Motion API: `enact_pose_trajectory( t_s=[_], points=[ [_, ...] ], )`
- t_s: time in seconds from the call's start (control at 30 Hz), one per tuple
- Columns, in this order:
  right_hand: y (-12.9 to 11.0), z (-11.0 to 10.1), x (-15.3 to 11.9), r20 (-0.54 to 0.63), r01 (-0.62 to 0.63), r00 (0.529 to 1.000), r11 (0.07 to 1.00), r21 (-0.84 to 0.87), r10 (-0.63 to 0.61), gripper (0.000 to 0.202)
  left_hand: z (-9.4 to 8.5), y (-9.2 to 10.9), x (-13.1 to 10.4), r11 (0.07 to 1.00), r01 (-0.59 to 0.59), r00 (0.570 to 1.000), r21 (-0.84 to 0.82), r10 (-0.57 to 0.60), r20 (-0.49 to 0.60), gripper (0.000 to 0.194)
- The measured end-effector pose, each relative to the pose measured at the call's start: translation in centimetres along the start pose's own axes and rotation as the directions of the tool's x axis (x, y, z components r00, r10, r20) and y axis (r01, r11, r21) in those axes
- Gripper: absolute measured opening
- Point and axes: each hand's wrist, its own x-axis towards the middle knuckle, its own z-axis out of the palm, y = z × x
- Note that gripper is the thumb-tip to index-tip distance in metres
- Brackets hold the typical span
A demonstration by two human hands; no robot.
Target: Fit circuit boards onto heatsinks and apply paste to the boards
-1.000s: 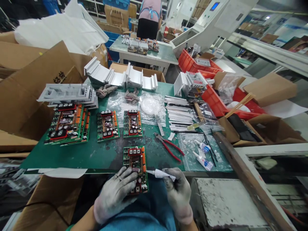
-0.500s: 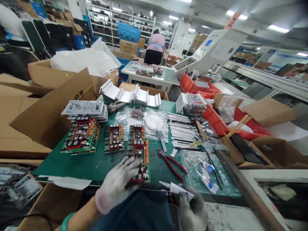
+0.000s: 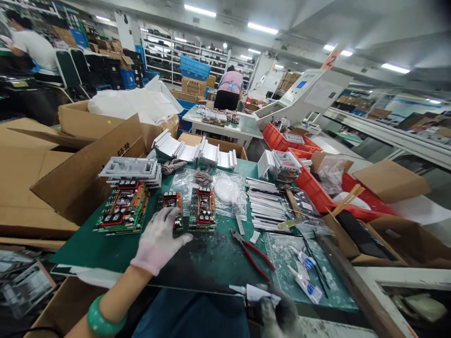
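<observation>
My left hand (image 3: 162,237), in a pale glove, reaches over the near end of a circuit board (image 3: 169,199). Its fingers are stretched out and the thumb stands apart; whether they touch the board is hard to make out. Just right of it lies another green circuit board (image 3: 203,210) with black-and-red blocks and orange connectors. At the bench's front edge, my gloved right hand (image 3: 282,314) is closed around a white glue tube (image 3: 259,294), whose pointed nozzle faces left. Red-handled pliers (image 3: 251,253) lie open on the green mat between the hands.
Stacked circuit boards (image 3: 121,209) sit at left, below grey plastic housings (image 3: 130,170). White strips (image 3: 266,204), a hammer (image 3: 292,202) and two glue tubes (image 3: 306,284) occupy the right side. White housings (image 3: 197,151) line the back. Red crates (image 3: 310,178) flank the bench; two people are farther off.
My left hand has moved left and away from me, off the nearest circuit board, which no longer lies at the front. My right hand keeps the glue tube. The view has shifted slightly.
</observation>
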Motion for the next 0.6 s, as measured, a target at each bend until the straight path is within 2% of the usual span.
enact_pose_trajectory(
  t_s=[0.07,0.1,0.2,0.33,0.4,0.53,0.6],
  points=[
    [-0.2,0.2,0.0,0.017,-0.023,1.0,0.999,0.023,0.022,0.05,-0.5,-0.8,-2.5,0.995,0.068,0.997,0.067,-0.069,0.019,0.06],
    [-0.4,0.3,0.0,0.024,-0.034,0.999,0.999,0.024,0.033,0.05,-0.6,-1.1,-3.7,0.996,0.052,0.999,0.073,-0.053,0.013,0.057],
    [-1.1,0.7,0.0,0.037,-0.053,0.998,0.998,0.021,0.052,0.047,-1.0,-0.8,-7.3,0.991,-0.129,0.987,0.044,0.132,-0.091,0.052],
    [-1.0,1.1,0.2,0.077,-0.069,0.995,0.99,0.126,0.059,0.041,-1.7,0.9,-10.9,0.904,-0.428,0.876,-0.001,0.415,-0.247,0.023],
    [-0.9,1.4,0.5,0.121,-0.094,0.99,0.976,0.198,0.071,0.04,-1.9,2.0,-11.9,0.856,-0.511,0.834,-0.074,0.473,-0.285,0.021],
    [-1.9,2.4,1.3,0.178,-0.12,0.982,0.951,0.285,0.071,0.039,-1.1,4.2,-12.5,0.759,-0.59,0.806,-0.275,0.533,-0.259,0.019],
    [-3.1,3.0,1.5,0.18,-0.112,0.982,0.95,0.291,0.06,0.04,-0.4,4.9,-12.3,0.716,-0.624,0.781,-0.314,0.568,-0.258,0.018]
  ],
)
